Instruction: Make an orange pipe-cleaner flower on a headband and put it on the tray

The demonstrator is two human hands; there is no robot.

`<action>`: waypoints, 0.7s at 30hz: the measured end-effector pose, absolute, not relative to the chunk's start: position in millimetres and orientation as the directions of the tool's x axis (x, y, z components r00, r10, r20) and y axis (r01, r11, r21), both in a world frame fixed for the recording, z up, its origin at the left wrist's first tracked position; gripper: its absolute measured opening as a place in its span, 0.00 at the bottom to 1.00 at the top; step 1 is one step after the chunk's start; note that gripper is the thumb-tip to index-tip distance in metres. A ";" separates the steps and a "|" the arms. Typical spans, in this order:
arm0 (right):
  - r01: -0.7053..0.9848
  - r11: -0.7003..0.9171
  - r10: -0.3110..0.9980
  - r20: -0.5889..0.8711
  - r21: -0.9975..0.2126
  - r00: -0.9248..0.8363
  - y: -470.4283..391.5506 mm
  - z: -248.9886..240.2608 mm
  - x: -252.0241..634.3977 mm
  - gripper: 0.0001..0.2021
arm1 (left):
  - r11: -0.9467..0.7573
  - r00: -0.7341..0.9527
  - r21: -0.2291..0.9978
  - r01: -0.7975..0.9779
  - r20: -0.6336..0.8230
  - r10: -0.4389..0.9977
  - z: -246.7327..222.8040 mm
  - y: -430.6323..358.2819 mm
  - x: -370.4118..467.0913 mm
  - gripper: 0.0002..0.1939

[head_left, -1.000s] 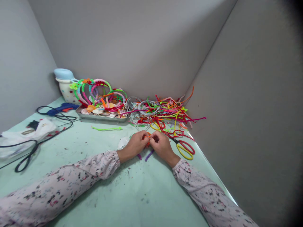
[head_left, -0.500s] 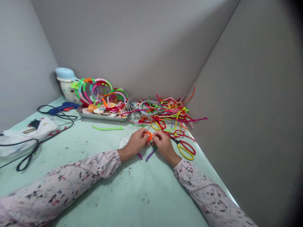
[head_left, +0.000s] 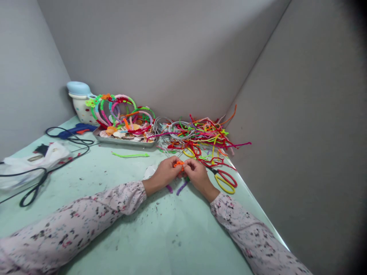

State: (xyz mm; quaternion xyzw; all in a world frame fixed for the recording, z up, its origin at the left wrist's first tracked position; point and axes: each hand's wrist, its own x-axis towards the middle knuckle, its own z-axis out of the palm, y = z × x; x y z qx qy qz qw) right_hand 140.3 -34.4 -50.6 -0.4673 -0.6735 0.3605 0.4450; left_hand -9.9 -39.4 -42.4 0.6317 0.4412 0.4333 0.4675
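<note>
My left hand and my right hand meet over the middle of the table, pinching an orange pipe cleaner piece between their fingertips. The piece is bent into a small cluster, partly hidden by my fingers. Below the hands, the purple fuzzy ends of what looks like a pipe cleaner headband show; its upper part is covered by my hands. A bit of green peeks out beside my right fingers. Scissors with red and yellow handles lie just right of my right hand.
A metal tray holds colourful headbands and round patches. To its right is a heap of pipe cleaners with wire hoops. A green pipe cleaner lies in front. At left are a blue glue gun, a black cable, a plastic bag and a cup.
My fingers have shifted slightly around the orange piece, and its shape between them looks a little different. Everything else stays in place.
</note>
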 end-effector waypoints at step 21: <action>0.290 0.313 0.949 0.288 -0.904 -0.128 -36.6 -46.9 140.1 0.05 | -0.081 0.283 0.997 0.017 0.073 0.956 -41.3 -36.7 -9.6 0.03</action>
